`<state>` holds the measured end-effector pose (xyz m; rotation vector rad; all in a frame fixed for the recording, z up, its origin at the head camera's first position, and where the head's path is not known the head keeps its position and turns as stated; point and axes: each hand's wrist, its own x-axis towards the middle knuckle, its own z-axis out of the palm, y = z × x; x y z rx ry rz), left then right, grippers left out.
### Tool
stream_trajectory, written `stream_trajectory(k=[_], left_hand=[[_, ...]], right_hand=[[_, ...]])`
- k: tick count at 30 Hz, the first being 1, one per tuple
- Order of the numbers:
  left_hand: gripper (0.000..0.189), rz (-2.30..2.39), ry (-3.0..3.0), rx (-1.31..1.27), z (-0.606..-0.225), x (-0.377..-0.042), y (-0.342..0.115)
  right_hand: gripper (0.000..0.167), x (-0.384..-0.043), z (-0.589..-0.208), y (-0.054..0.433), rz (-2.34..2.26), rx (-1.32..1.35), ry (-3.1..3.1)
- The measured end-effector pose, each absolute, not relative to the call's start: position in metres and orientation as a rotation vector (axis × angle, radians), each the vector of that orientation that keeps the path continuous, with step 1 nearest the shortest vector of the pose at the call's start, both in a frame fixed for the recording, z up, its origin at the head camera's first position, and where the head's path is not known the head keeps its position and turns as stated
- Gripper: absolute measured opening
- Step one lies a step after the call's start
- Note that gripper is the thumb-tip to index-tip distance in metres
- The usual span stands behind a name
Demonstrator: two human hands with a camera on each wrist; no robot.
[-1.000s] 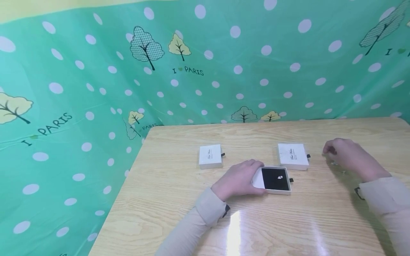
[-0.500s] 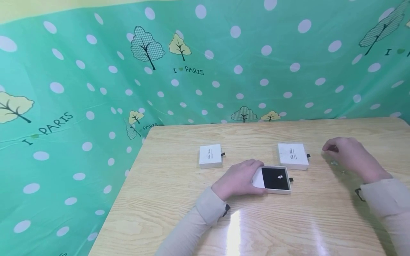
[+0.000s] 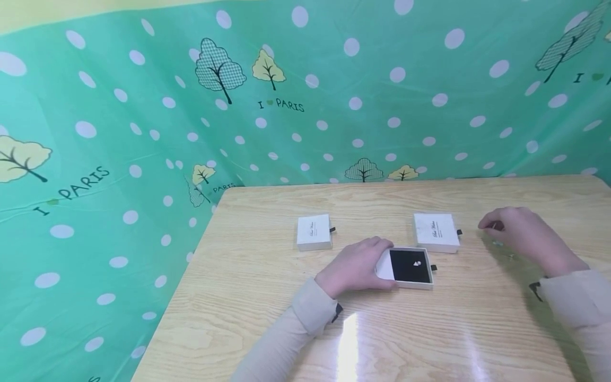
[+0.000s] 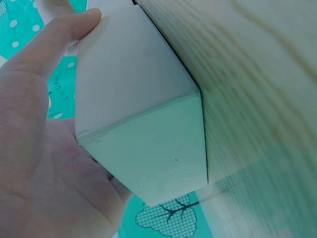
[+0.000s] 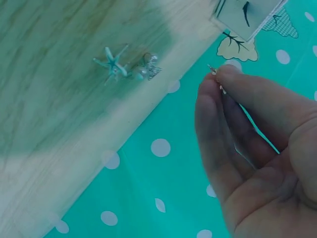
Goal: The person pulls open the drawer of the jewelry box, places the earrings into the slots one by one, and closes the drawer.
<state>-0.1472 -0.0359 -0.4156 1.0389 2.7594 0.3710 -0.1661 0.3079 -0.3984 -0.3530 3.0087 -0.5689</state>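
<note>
My left hand (image 3: 355, 268) grips a white jewellery box (image 3: 384, 269) from its left side, thumb and fingers on opposite edges. The box's drawer is pulled out to the right, showing a black pad (image 3: 403, 270) with a small shiny earring (image 3: 417, 263) on it. In the left wrist view the box (image 4: 143, 144) stands against the palm. Over the table's right side, my right hand (image 3: 522, 236) pinches a tiny metal piece of jewellery (image 5: 213, 70) between thumb and index finger; the fingertips cover most of it. Below lie a starfish-shaped trinket (image 5: 113, 63) and silvery pieces (image 5: 148, 67).
A closed white box (image 3: 313, 233) with a black tab sits at the back left of the wooden table (image 3: 229, 313). Another closed white box (image 3: 435, 232) stands just behind the opened one. Green patterned cloth (image 3: 286, 143) hangs along the back and left.
My right hand rises slightly, then shifts a little left and down, still pinching the small piece. The left hand and the boxes stay in place.
</note>
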Motion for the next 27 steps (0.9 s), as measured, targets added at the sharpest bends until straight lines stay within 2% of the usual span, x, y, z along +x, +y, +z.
stream_trajectory(k=[7,27], left_hand=[[0.084,0.372,2.76,1.042,-0.416,-0.148,-0.036],[0.083,0.35,2.767,1.054,-0.414,-0.146,-0.036]], right_hand=[[0.019,-0.163,-0.396,0.303,-0.687,-0.381,3.004],[0.012,-0.149,-0.383,0.275,-0.71,-0.514,3.079]])
